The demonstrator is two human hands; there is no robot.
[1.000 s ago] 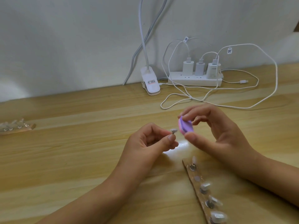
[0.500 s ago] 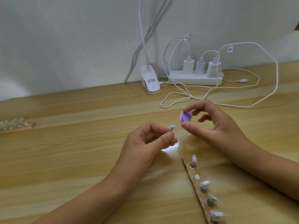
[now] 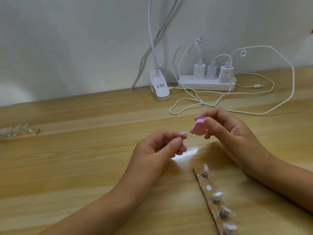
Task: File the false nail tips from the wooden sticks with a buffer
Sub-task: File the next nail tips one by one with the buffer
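Pinched between the thumb and forefinger of the left hand [image 3: 157, 148], a single false nail tip [image 3: 183, 134] is held above the middle of the worktop [image 3: 67, 167], its free end projecting to the right. The buffer [image 3: 197, 127], a small block with a pink face and a purple layer behind, is gripped at its upper end by the thumb and fingers of the right hand [image 3: 225, 131]. It is held just to the right of the tip, with a narrow gap between the two and no contact seen. Its long axis is tilted, with the lower end toward the tip, so a short leftward closing of the right hand is judged to be what filing calls for. Toward the near right corner a wooden stick [image 3: 214, 199] is laid, with further tips mounted along it and one pad bare. A second stick [image 3: 20, 134] is seen at the left edge. Print on the lamp clip label [image 3: 160, 86], the cable tags [image 3: 243, 53] and the chargers [image 3: 224, 74] is too small to be read.
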